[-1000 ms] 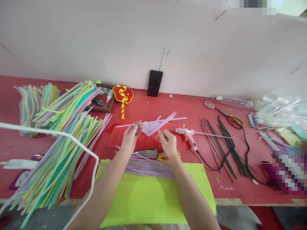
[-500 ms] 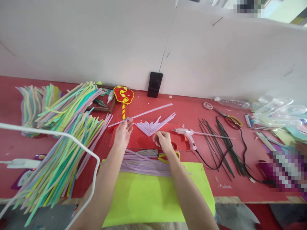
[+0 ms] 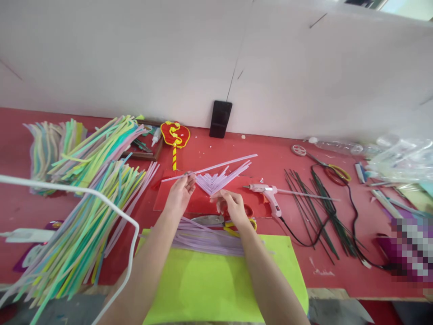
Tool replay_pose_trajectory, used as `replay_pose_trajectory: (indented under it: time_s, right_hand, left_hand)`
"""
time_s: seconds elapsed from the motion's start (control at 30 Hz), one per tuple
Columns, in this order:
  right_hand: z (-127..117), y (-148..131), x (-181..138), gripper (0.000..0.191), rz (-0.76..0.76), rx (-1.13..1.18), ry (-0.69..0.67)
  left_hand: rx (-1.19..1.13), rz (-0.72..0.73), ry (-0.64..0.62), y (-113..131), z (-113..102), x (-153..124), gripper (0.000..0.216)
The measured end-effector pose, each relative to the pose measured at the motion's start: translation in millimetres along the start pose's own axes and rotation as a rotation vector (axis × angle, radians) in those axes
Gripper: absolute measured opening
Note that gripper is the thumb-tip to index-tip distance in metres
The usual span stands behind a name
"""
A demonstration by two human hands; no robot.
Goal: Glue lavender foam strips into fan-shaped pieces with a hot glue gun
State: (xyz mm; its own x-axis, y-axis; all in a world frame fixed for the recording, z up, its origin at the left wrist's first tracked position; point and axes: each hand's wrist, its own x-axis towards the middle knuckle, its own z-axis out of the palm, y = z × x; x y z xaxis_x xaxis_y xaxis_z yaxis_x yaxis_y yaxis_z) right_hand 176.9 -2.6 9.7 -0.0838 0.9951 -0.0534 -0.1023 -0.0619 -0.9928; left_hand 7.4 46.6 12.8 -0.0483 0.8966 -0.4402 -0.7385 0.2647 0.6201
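My left hand [image 3: 181, 192] pinches a long lilac pipe cleaner [image 3: 226, 162], which slants up to the right above the red mat [image 3: 172, 201]. Just below it lies a V-shaped piece of lilac pipe cleaners [image 3: 213, 181], its right arm longer and looser. My right hand [image 3: 232, 205] is at the bottom point of the V, fingers curled together; whether they grip anything is hidden. Scissors with yellow-and-red handles [image 3: 208, 220] lie partly under the right wrist. Loose lilac pipe cleaners [image 3: 206, 241] rest between the forearms on a lime-green sheet [image 3: 216, 284].
A pink glue gun [image 3: 269, 194] with a glue stick lies to the right, its cord running past dark green stems [image 3: 324, 198]. Coloured pipe cleaner bundles [image 3: 91, 216] cover the left. A white cable [image 3: 101, 198] crosses in front. A phone [image 3: 221, 119] leans on the wall.
My left hand has moved slightly right and down with the lilac pipe cleaner, bringing it close to the V's upper left. My right hand has shifted slightly, its fingertips nearer the V's point.
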Motion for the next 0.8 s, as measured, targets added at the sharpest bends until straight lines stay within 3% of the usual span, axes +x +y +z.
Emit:
replay_pose_trajectory:
  time_s: [0.23, 0.43, 0.67, 0.8]
  right_hand:
    - [-0.1, -9.1, 0.8, 0.044, -0.012, 0.053, 0.080]
    - [1.3, -10.0, -3.8, 0.046, -0.004, 0.075, -0.013]
    - [3.7, -11.0, -6.0, 0.039, -0.018, -0.079, 0.024]
    - [3.9, -8.8, -5.1, 0.044, -0.015, -0.060, -0.003]
  left_hand:
    - [0.082, -0.012, -0.030, -12.5, 4.0, -8.2, 0.020]
    - [0.079, -0.013, -0.004, -9.2, 6.2, -9.8, 0.015]
    - [0.076, -0.019, 0.005, -11.3, 6.0, -9.6, 0.010]
    - [0.064, -0.032, 0.024, -10.6, 6.4, -8.3, 0.004]
